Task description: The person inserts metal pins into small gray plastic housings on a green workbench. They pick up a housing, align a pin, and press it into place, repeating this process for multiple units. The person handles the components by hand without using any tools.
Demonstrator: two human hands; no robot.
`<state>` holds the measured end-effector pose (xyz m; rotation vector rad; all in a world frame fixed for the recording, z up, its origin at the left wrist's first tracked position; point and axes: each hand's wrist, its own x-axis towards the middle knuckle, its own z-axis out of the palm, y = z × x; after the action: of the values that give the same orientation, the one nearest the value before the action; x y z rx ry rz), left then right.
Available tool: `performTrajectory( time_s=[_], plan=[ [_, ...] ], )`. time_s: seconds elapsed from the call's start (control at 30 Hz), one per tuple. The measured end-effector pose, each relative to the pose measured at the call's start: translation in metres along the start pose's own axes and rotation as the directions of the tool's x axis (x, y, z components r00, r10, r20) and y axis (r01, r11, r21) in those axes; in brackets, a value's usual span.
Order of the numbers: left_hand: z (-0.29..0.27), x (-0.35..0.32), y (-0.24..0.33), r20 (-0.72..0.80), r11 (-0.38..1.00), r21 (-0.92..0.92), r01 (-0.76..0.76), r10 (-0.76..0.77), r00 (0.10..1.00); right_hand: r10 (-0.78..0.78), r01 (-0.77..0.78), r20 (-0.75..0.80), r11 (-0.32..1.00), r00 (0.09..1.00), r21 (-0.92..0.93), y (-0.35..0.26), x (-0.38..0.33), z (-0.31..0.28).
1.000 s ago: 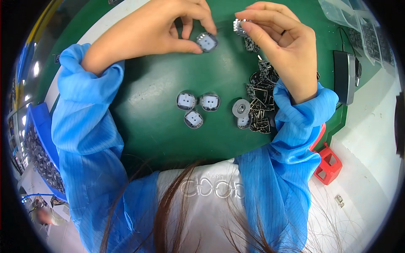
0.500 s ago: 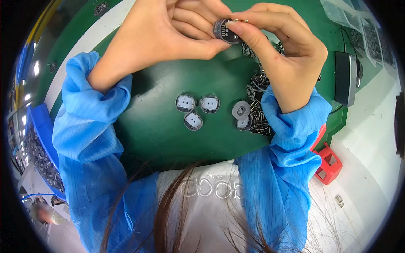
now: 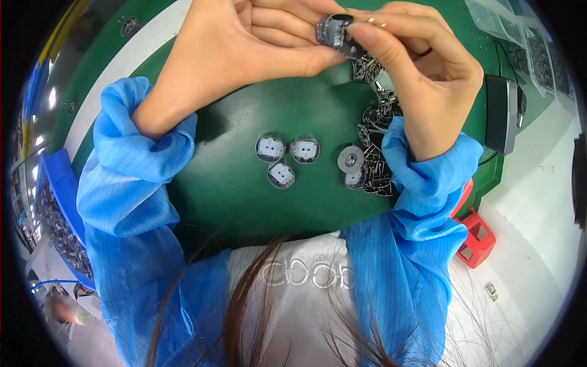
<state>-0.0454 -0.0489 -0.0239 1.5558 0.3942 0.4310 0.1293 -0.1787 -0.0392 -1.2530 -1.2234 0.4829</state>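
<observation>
Two hands are pinching one small round grey part point(image 3: 338, 33) between their fingertips: left hand point(image 3: 244, 46) and right hand point(image 3: 422, 67) closing tightly, above three similar parts point(image 3: 287, 158) lying on the green mat point(image 3: 232, 183).

Bunched bright blue pinstriped sleeves point(image 3: 131, 177), white top point(image 3: 293, 293) with pale lettering, long brown hair point(image 3: 244, 306)

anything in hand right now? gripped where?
Yes: one small round grey part, pinched between both hands. The left hand has its thumb and fingers on the left rim; the right hand grips the top and right edge with its fingertips.
</observation>
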Motion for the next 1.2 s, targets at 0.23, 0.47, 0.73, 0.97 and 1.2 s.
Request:
performTrajectory(
  time_s=[0.23,0.47,0.73,0.97,1.2],
  plan=[
    [-0.001,-0.003,0.004,0.036,0.999,0.04,-0.002,0.0,0.999,0.045,-0.042,0.017,0.989,0.999,-0.139,-0.017,0.001,0.006],
    [0.0,-0.002,0.01,0.032,0.994,0.106,0.025,-0.029,0.999,0.074,-0.076,-0.053,0.997,0.996,-0.034,-0.007,0.0,0.009],
    [0.001,-0.004,-0.002,-0.004,1.0,-0.012,0.016,-0.016,1.0,-0.29,0.26,-0.023,0.889,0.957,-0.376,-0.008,0.003,0.008],
    [-0.002,-0.002,0.005,0.047,0.996,0.061,0.067,-0.07,0.996,-0.24,0.219,-0.004,0.891,0.971,-0.397,-0.016,0.002,0.013],
    [-0.008,-0.004,-0.002,-0.039,0.99,0.001,0.139,-0.139,0.99,0.285,-0.302,0.125,0.941,0.95,0.152,-0.029,0.007,0.015]
  ],
)
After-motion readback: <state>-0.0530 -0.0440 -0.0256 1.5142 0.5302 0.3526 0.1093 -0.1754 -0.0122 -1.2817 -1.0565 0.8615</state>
